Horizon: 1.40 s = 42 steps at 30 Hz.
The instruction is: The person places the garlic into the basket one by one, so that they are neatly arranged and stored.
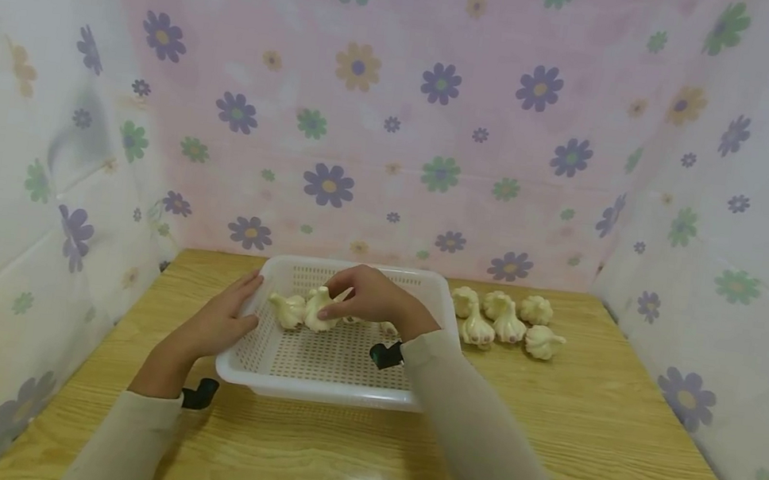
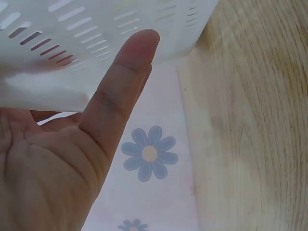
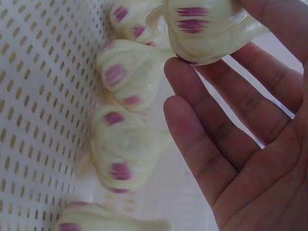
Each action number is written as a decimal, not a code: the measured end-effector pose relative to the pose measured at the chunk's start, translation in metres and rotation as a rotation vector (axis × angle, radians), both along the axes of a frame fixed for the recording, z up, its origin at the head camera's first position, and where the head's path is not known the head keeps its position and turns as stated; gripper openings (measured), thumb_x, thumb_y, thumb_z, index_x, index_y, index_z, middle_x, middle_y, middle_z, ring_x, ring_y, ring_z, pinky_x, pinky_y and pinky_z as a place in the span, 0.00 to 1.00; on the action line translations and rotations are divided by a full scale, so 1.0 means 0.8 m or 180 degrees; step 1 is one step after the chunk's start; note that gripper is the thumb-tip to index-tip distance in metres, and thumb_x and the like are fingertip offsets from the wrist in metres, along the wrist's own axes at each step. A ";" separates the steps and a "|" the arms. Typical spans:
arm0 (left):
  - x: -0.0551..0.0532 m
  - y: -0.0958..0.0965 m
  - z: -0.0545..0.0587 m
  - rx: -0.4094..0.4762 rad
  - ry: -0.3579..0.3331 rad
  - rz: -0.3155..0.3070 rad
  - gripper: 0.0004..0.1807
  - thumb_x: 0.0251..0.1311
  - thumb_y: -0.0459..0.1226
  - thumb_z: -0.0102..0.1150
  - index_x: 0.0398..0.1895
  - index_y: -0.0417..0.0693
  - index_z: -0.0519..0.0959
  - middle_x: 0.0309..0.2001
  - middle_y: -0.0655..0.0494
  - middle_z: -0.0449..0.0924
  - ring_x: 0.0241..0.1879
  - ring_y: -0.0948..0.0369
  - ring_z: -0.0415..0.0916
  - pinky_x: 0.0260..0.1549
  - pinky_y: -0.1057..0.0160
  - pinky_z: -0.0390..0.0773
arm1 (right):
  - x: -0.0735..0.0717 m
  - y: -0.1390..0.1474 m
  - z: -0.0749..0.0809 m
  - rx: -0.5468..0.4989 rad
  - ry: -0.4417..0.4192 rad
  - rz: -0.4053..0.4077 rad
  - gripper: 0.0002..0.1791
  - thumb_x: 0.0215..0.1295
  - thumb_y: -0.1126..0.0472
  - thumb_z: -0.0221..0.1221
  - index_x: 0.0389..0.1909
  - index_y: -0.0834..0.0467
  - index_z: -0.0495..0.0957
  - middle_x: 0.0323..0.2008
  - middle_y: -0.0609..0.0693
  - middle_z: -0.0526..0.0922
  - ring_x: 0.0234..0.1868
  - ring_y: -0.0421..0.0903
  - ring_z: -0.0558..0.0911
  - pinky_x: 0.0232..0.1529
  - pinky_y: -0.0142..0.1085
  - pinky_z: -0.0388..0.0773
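My right hand [image 1: 377,297] reaches over a white perforated plastic basket [image 1: 322,394] and pinches a garlic bulb [image 1: 319,312] between thumb and fingers. That bulb [image 3: 207,36], cream with purple streaks, is at the top of the right wrist view. Beside it in the basket lies another garlic bulb [image 1: 287,311], at the left. Several more bulbs, such as this garlic bulb [image 3: 125,149], line up along the basket's inside, partly hidden by my right hand in the head view. My left hand [image 1: 219,321] holds the basket's left rim, its thumb [image 2: 118,86] along the outer wall.
Right of the basket, several garlic bulbs [image 1: 507,323] are grouped on the wooden table [image 1: 592,426]. Floral cloth walls [image 1: 386,112] enclose the back and both sides. The small black wrist cameras [image 1: 386,355] sit below each hand.
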<state>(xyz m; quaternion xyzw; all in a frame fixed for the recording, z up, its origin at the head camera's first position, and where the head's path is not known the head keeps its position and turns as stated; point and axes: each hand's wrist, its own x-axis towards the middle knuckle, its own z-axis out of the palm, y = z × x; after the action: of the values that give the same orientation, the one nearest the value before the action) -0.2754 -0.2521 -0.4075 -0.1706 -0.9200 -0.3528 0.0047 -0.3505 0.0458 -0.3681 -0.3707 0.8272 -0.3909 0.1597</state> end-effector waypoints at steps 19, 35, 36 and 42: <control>0.001 0.003 -0.001 0.0162 -0.0108 -0.0007 0.43 0.67 0.31 0.53 0.82 0.32 0.48 0.84 0.37 0.39 0.80 0.32 0.40 0.72 0.29 0.55 | 0.006 -0.056 -0.028 0.0394 -0.0428 -0.0329 0.21 0.50 0.54 0.80 0.45 0.54 0.88 0.39 0.43 0.89 0.35 0.42 0.88 0.36 0.36 0.87; 0.001 0.003 0.005 0.0143 -0.0148 0.0023 0.42 0.67 0.31 0.53 0.82 0.33 0.48 0.84 0.37 0.39 0.80 0.32 0.41 0.72 0.30 0.56 | 0.015 -0.080 -0.023 0.0777 -0.0111 -0.0541 0.18 0.52 0.49 0.79 0.39 0.55 0.89 0.35 0.46 0.90 0.30 0.45 0.89 0.32 0.33 0.85; 0.002 0.003 0.005 0.0147 -0.0149 0.0028 0.42 0.68 0.31 0.53 0.82 0.33 0.48 0.84 0.38 0.39 0.80 0.32 0.41 0.72 0.30 0.56 | 0.016 -0.080 -0.022 0.0822 -0.0076 -0.0538 0.16 0.52 0.49 0.79 0.36 0.54 0.88 0.32 0.45 0.89 0.29 0.45 0.89 0.32 0.33 0.84; 0.003 0.003 0.006 0.0153 -0.0117 0.0034 0.42 0.67 0.31 0.55 0.82 0.33 0.49 0.84 0.37 0.40 0.80 0.31 0.43 0.71 0.30 0.57 | 0.018 -0.079 -0.021 0.0914 -0.0009 -0.0513 0.11 0.54 0.49 0.78 0.32 0.50 0.89 0.27 0.41 0.88 0.31 0.46 0.89 0.31 0.33 0.83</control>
<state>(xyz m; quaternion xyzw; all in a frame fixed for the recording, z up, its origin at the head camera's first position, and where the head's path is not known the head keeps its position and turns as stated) -0.2733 -0.2498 -0.4030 -0.1589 -0.9121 -0.3778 -0.0062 -0.3363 -0.0177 -0.3845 -0.2760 0.9014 -0.2807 0.1803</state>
